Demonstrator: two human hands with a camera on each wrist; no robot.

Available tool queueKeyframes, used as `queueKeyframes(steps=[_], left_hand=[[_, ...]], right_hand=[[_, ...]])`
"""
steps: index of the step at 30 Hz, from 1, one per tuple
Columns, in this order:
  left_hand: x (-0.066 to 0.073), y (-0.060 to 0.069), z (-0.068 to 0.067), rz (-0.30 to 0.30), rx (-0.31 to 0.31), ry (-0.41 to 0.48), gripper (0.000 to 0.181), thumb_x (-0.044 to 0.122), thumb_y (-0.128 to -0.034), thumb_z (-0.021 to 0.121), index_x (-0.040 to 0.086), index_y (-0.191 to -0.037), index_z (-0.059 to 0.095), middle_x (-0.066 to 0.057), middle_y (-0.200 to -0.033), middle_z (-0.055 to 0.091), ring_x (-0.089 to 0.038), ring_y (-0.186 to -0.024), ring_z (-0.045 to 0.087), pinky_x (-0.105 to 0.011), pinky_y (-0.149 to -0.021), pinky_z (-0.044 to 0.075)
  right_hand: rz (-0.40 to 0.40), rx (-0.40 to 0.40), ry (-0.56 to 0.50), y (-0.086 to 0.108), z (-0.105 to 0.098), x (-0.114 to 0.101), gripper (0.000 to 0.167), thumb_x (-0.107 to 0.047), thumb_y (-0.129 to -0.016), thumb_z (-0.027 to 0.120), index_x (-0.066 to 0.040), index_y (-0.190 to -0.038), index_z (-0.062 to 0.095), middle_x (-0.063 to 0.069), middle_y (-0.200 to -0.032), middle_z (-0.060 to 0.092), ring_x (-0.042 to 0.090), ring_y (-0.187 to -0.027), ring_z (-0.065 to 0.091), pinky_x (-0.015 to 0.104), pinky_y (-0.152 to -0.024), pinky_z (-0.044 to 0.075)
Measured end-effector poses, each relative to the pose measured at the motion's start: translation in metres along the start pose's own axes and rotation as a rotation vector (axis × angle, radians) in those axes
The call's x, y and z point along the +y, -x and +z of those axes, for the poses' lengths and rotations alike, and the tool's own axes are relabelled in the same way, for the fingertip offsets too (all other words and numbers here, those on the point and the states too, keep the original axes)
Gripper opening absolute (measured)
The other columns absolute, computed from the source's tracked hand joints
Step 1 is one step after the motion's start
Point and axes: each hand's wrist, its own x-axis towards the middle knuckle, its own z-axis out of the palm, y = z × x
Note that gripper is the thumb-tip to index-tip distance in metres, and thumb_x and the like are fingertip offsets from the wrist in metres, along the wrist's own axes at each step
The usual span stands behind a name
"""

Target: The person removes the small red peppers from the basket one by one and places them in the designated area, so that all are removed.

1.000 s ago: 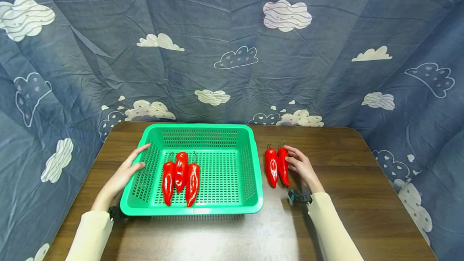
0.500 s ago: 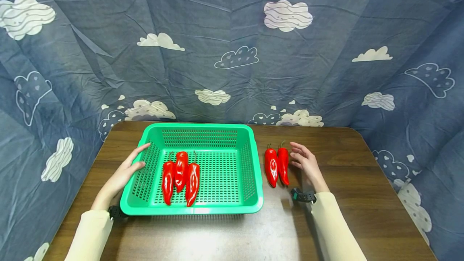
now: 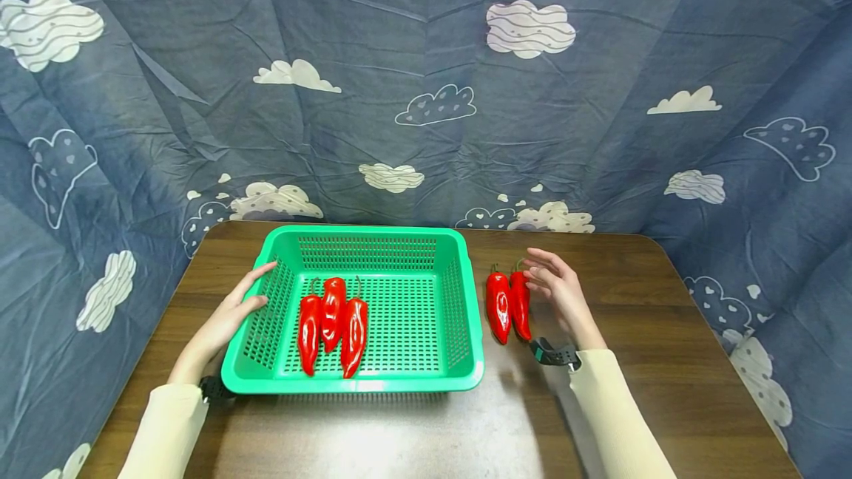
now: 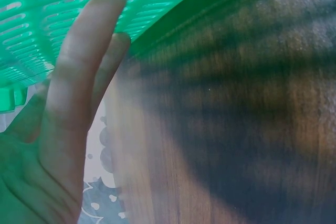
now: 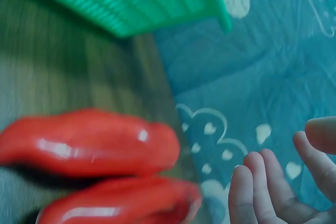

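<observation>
My left hand [image 3: 220, 327] holds the left side of a green perforated plastic basket [image 3: 359, 385], thumb and forefinger over the rim. In the left wrist view, fingers [image 4: 79, 61] lie along its outer wall. Toward its left, the basket holds several red peppers: one [image 3: 308, 335], another [image 3: 333, 309] and a third [image 3: 353, 338]. Two more red peppers [image 3: 498, 305] [image 5: 89, 142] lie side by side on the table right of it. Over the stem end of the right-hand pepper [image 3: 521, 313] hovers my right hand [image 3: 562, 290], fingers loosely bent, holding nothing.
The brown wooden table [image 3: 665, 361] extends to the right of my right arm and in front of the basket. A blue-grey curtain [image 3: 426, 146] with printed clouds hangs behind and at both sides. Each wrist carries a black strap [image 3: 555, 353].
My right hand has released the right-hand pepper, drawn away to the right, then lifted over its stem end. The left hand and basket stay put.
</observation>
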Motion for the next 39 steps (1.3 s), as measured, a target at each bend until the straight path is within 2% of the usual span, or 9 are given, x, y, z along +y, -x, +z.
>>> queueKeyframes(steps=[6,11,17,25,32,35,39], left_hand=[[0.0,0.0,0.0,0.007,0.002,-0.004,0.059,0.005,-0.0966,0.045,0.011,-0.151,0.024,-0.017,-0.157,0.01,-0.04,-0.137,0.007,-0.065,-0.101,0.011],[0.0,-0.001,0.0,0.012,0.002,-0.002,0.059,0.005,-0.0966,0.045,0.011,-0.151,0.024,-0.016,-0.157,0.01,-0.04,-0.138,0.006,-0.066,-0.101,0.011],[0.0,0.0,0.001,0.01,-0.001,0.014,0.059,0.005,-0.097,0.045,0.012,-0.152,0.024,-0.015,-0.157,0.009,-0.039,-0.138,0.005,-0.066,-0.101,0.011],[0.001,0.001,0.001,0.001,-0.002,0.015,0.059,0.005,-0.097,0.045,0.012,-0.152,0.023,-0.016,-0.157,0.009,-0.039,-0.138,0.006,-0.066,-0.101,0.011],[0.001,0.001,0.001,-0.009,-0.008,0.028,0.058,0.006,-0.0978,0.044,0.012,-0.152,0.023,-0.015,-0.157,0.007,-0.039,-0.138,0.005,-0.066,-0.101,0.012],[0.0,0.002,0.001,-0.026,-0.011,0.042,0.058,0.007,-0.0984,0.043,0.014,-0.152,0.023,-0.015,-0.157,0.006,-0.039,-0.138,0.005,-0.066,-0.101,0.012],[0.0,0.002,0.001,-0.051,-0.013,0.06,0.058,0.008,-0.0991,0.043,0.018,-0.153,0.022,-0.013,-0.158,0.003,-0.038,-0.138,0.003,-0.066,-0.101,0.012]], right_hand=[[0.012,-0.031,-0.033,0.002,0.014,-0.016,0.042,-0.003,-0.097,0.046,0.008,-0.137,0.039,-0.005,-0.104,0.062,0.012,-0.093,0.061,0.029,-0.084,0.049],[-0.005,-0.068,-0.005,0.004,0.023,-0.027,0.04,-0.006,-0.099,0.045,0.006,-0.136,0.042,-0.001,-0.107,0.062,0.013,-0.095,0.062,0.032,-0.087,0.049],[-0.025,-0.114,0.007,0.005,0.035,-0.036,0.035,-0.008,-0.099,0.047,0.004,-0.132,0.047,0.003,-0.108,0.063,0.023,-0.098,0.062,0.036,-0.088,0.049],[-0.022,-0.16,-0.002,0.005,0.054,-0.046,0.037,-0.007,-0.099,0.046,0.007,-0.133,0.044,0.002,-0.106,0.064,0.016,-0.092,0.063,0.033,-0.084,0.05],[-0.015,-0.199,-0.027,0.004,0.073,-0.052,0.039,-0.007,-0.098,0.047,0.008,-0.134,0.043,0.03,-0.123,0.054,0.03,-0.101,0.062,0.039,-0.09,0.048],[-0.014,-0.218,-0.036,0.003,0.081,-0.054,0.04,-0.008,-0.098,0.047,0.008,-0.135,0.043,0.029,-0.123,0.053,0.036,-0.104,0.059,0.044,-0.092,0.046],[-0.01,-0.231,-0.028,0.002,0.09,-0.056,0.039,-0.01,-0.099,0.049,0.005,-0.135,0.045,0.024,-0.122,0.056,0.036,-0.104,0.059,0.044,-0.09,0.047]])
